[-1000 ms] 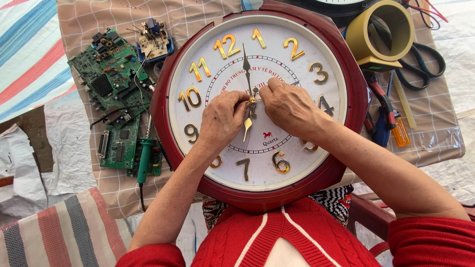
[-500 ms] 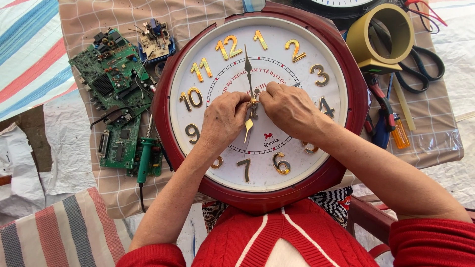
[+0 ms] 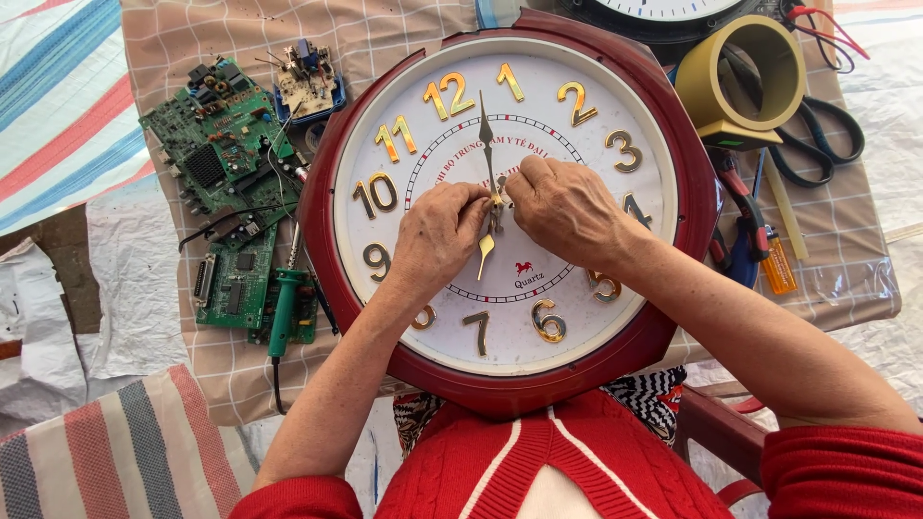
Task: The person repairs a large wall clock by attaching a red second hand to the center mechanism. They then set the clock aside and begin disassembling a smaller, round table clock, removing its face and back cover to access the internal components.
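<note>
Both hands meet at the centre of the clock (image 3: 510,207), a big round wall clock with a dark red rim and gold numerals, lying face up across the person's lap and the table edge so the dial is open to work on from above. The left hand (image 3: 437,235) has thumb and forefinger pinched together at the hub, right where the gold hour hand (image 3: 486,252) hangs down toward the six. The right hand (image 3: 567,207) comes in from the other side, fingertips closed at the same hub by the base of the minute hand (image 3: 486,144), which points up near the twelve. Two hands on one small pivot looks like steadying on one side and fine work on the other.

Left of the clock lie green circuit boards (image 3: 216,159) and a green-handled soldering iron (image 3: 284,312). On the right sit a tape roll (image 3: 745,82) and scissors (image 3: 812,139).
</note>
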